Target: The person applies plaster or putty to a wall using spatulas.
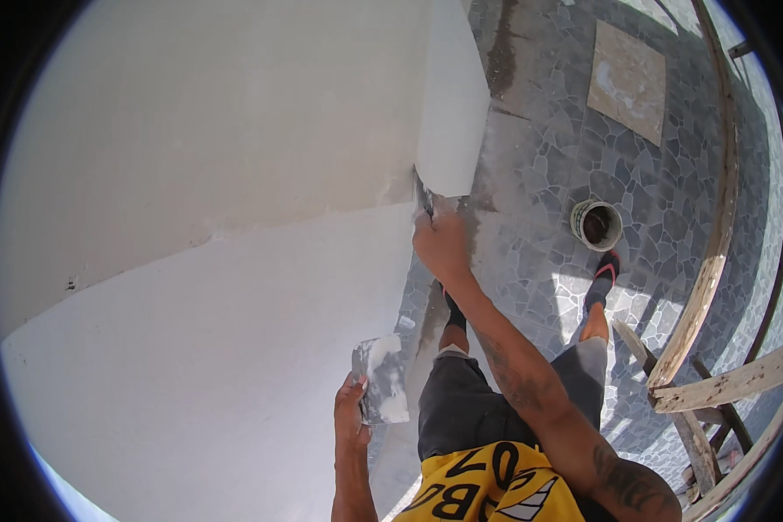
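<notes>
My left hand (351,404) grips the edge of a flat grey putty board (381,379) with smears of white putty on its face. It is held beside the wall, left of my legs. My right hand (442,244) reaches forward to the corner at the end of the wall, fingers closed around what looks like a putty knife (425,202). Most of that tool is hidden by my hand. The wall is smooth white in its nearer part (235,348) and beige farther off (217,113). A narrow white wall face (453,104) lies just beyond my right hand.
A white bucket (617,228) with a dark inside stands on the grey stone-patterned floor (539,200) near my right foot. Farther off lies a beige tile (628,80) with white smears. Rough wooden poles and planks (729,376) stand along the right side.
</notes>
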A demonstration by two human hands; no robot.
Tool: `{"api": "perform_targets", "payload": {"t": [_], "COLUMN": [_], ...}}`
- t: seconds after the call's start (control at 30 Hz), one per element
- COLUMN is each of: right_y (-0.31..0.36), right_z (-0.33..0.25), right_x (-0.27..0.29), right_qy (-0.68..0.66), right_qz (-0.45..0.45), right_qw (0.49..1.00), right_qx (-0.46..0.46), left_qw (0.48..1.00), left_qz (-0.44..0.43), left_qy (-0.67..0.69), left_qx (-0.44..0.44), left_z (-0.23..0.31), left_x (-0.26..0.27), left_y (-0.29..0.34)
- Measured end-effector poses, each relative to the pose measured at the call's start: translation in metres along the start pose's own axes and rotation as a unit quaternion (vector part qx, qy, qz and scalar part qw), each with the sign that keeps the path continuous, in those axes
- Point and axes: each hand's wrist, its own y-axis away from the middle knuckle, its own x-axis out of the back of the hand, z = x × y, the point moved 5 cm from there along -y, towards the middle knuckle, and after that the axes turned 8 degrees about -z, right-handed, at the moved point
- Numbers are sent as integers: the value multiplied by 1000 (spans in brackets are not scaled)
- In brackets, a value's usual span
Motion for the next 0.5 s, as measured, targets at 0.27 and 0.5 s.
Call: {"api": "perform_targets", "payload": {"t": [0.27, 0.5], "right_y": [57, 26], "right_z": [-11, 17], "right_x": [-3, -14], "right_qy": [95, 87], "right_qz": [-42, 125], "right_qw": [934, 905], "right_qx": [341, 397], "left_qw": [1000, 1000], "left_qz": [-9, 6], "left_qy": [-9, -19], "left_qx": [-4, -4], "left_z": [-1, 3], "left_x": [-3, -1], "left_y": [1, 1]}}
